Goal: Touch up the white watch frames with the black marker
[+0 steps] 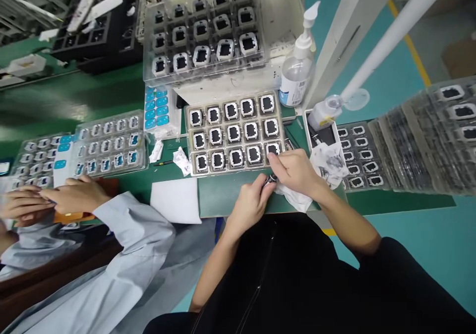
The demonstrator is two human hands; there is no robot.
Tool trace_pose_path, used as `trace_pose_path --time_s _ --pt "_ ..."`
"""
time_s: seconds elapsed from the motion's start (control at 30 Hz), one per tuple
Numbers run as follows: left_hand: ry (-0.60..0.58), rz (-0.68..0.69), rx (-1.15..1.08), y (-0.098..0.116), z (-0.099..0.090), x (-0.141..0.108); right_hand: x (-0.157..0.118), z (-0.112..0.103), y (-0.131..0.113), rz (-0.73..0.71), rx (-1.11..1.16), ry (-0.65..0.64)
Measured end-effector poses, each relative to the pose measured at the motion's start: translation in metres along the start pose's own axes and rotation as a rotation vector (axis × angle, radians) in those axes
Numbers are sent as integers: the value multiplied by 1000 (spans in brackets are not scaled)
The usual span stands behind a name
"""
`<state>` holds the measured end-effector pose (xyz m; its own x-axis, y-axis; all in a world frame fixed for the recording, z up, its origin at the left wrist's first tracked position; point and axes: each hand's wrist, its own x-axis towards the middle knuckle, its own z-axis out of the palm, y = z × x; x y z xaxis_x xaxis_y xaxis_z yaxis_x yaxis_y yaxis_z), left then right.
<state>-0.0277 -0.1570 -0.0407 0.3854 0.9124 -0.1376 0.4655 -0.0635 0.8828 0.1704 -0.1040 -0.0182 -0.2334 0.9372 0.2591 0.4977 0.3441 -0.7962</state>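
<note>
My left hand (pixel 250 204) is closed around a small dark, shiny cylindrical thing (pixel 270 179) at the table's front edge. Closed against it from the right is my right hand (pixel 296 171); the fingers cover most of this thing, so its kind does not show. Just beyond both hands lies a clear plastic tray (pixel 224 125) with rows of white square frames with dark centres. My right fingers overlap the tray's near right corner. Under my right wrist is a crumpled white cloth (pixel 295 198).
At left, a co-worker's hands (pixel 76 195) work near another parts tray (pixel 111 143). A raised tray (pixel 203 31) stands behind mine. To the right are a pump bottle (pixel 296 71), a small box with a white bottle (pixel 323 113), and tall stacked trays (pixel 409 145). A white foam sheet (pixel 174 200) lies left.
</note>
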Motion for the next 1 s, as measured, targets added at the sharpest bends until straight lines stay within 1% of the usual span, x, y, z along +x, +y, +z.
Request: trace_pose_path --time_s 0.07,0.1,0.13,0.2,0.23,0.27,0.43,0.53,0.6,0.8,1.0 --pt "-171 -24 -271 1 -8 -1 -1 -9 5 -60 59 13" --pt "-236 -46 -379 0 -12 -2 -1 -15 8 -81 104 61" --pt "-272 -64 -458 -1 -15 -3 -2 -21 10 -93 167 146" --pt "-271 -84 -521 -4 -18 -6 -4 -28 12 -76 285 338" --pt "-253 -84 -524 -4 -18 -7 -5 -30 12 -56 328 392" --pt "-234 -77 -529 -5 -17 -8 -6 -30 11 -32 355 405" --pt "-211 -20 -644 -1 -7 -9 -7 -20 3 25 512 255" --pt "-196 -54 -716 4 -5 -10 -6 -19 -1 56 605 189" --pt "-195 -76 -742 6 -5 -11 -5 -20 -2 70 635 160" --pt "-184 -88 -771 8 -4 -11 -4 -20 -4 45 716 99" --pt "-198 -107 -767 6 -1 -8 -5 -17 -3 68 711 22"
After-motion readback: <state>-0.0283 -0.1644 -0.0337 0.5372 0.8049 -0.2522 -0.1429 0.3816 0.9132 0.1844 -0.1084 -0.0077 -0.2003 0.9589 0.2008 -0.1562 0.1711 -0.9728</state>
